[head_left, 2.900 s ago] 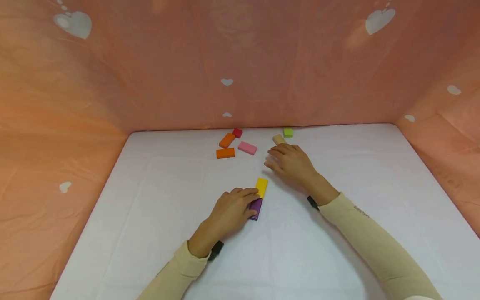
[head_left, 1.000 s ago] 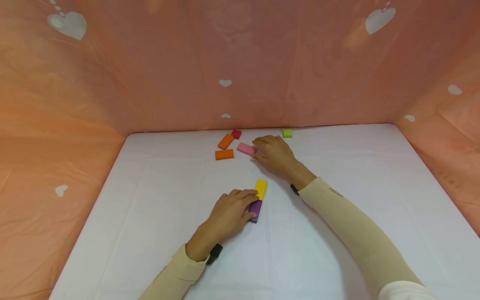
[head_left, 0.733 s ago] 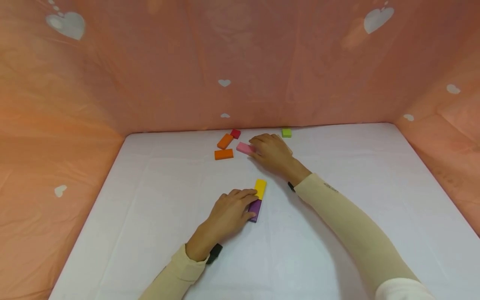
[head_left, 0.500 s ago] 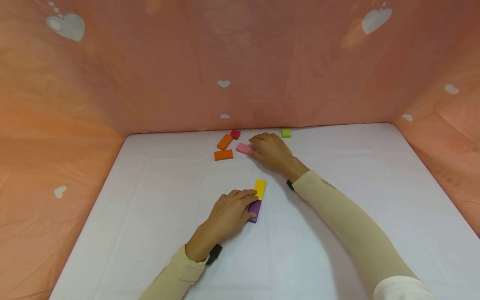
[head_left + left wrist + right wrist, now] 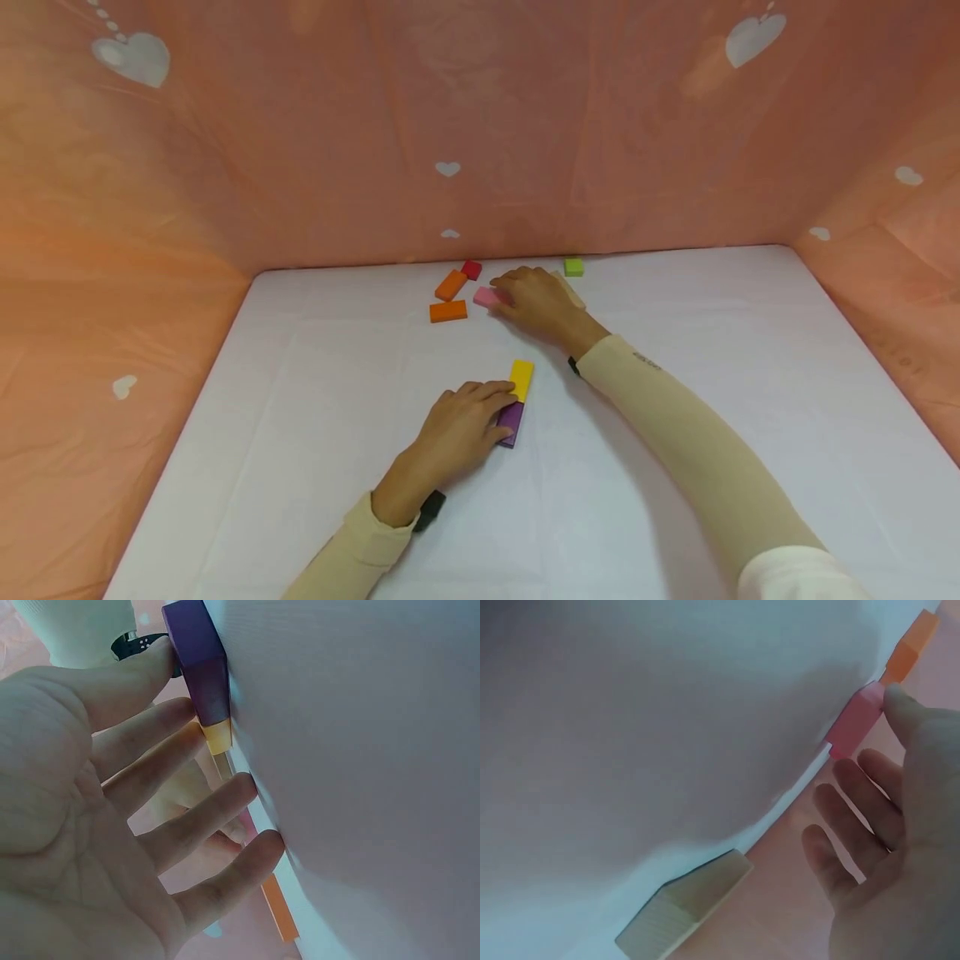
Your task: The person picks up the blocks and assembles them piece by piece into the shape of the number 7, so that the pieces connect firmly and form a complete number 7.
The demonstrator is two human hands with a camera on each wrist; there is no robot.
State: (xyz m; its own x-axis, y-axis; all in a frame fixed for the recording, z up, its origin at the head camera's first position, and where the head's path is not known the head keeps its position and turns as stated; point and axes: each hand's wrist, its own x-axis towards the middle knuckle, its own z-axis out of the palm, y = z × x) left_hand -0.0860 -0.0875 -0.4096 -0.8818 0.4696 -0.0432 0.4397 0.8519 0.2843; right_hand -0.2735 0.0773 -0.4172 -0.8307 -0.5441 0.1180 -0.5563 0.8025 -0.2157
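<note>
A yellow block (image 5: 523, 373) and a purple block (image 5: 512, 422) lie end to end in a line on the white table. My left hand (image 5: 456, 433) rests against them from the left, its thumb at the purple block and fingertips where the two meet. In the left wrist view the fingers extend without curling round either block. My right hand (image 5: 536, 302) is at the pink block (image 5: 484, 297) and hides its right end. In the right wrist view the thumb (image 5: 900, 705) overlaps one end of that block, and the other fingers are loosely bent.
Just right of my right hand lies a beige wooden block (image 5: 573, 293), with a small green block (image 5: 573, 267) behind it. Two orange blocks, one of them nearer (image 5: 448, 312), and a red block (image 5: 472, 269) lie left of the pink one. A pinkish-orange cloth (image 5: 337, 167) walls the table's back and sides.
My right hand has moved left, from beside the beige block to the pink block, bringing more of the beige block into view. My left hand has stayed at the yellow and purple blocks.
</note>
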